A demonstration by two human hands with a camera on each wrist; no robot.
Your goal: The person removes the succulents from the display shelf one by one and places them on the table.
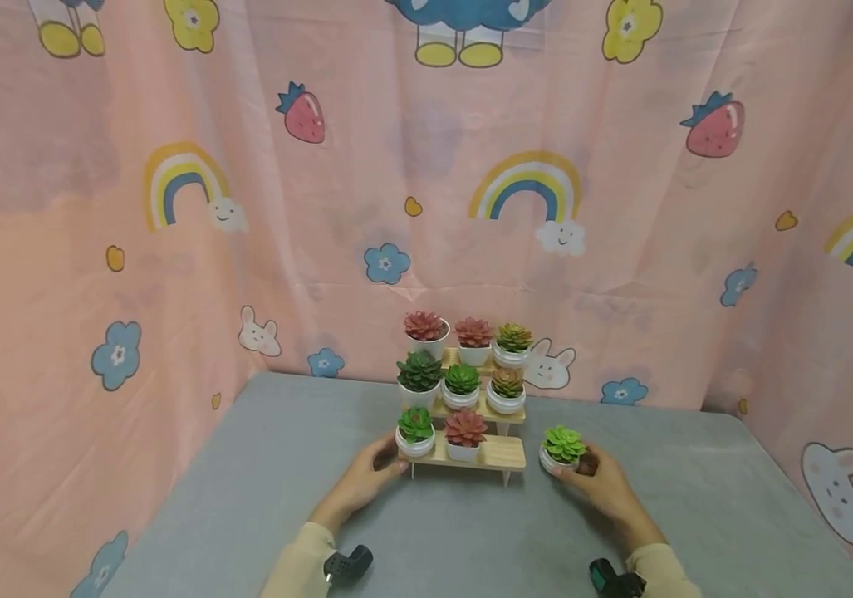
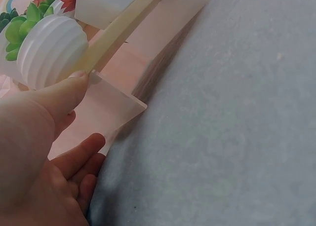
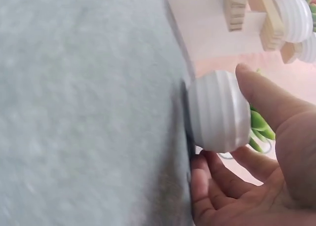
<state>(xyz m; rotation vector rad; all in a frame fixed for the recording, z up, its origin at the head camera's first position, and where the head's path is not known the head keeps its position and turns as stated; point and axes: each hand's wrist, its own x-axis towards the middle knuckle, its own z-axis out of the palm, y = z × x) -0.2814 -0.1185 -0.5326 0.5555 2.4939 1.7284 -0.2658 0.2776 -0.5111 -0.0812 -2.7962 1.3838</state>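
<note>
A three-step wooden plant stand [image 1: 504,453] with pale legs bears several small potted succulents in green, red and yellowish tones. On its lowest step, a green succulent in a ribbed white pot [image 1: 414,444] stands at the left end, beside a red succulent [image 1: 465,428]. My left hand [image 1: 362,482] is at that end; its thumb [image 2: 71,90] touches the step's edge by the ribbed pot, while the other fingers bend loosely below. Right of the stand, my right hand [image 1: 609,486] holds a bright green succulent [image 1: 564,445] by its ribbed white pot [image 3: 219,111], low at the tabletop.
The grey tabletop [image 1: 262,448] runs back to a pink patterned curtain [image 1: 366,183], which also closes in both sides. More potted succulents fill the middle and top steps, including a dark green one [image 1: 419,371] and a yellow-green one [image 1: 513,337].
</note>
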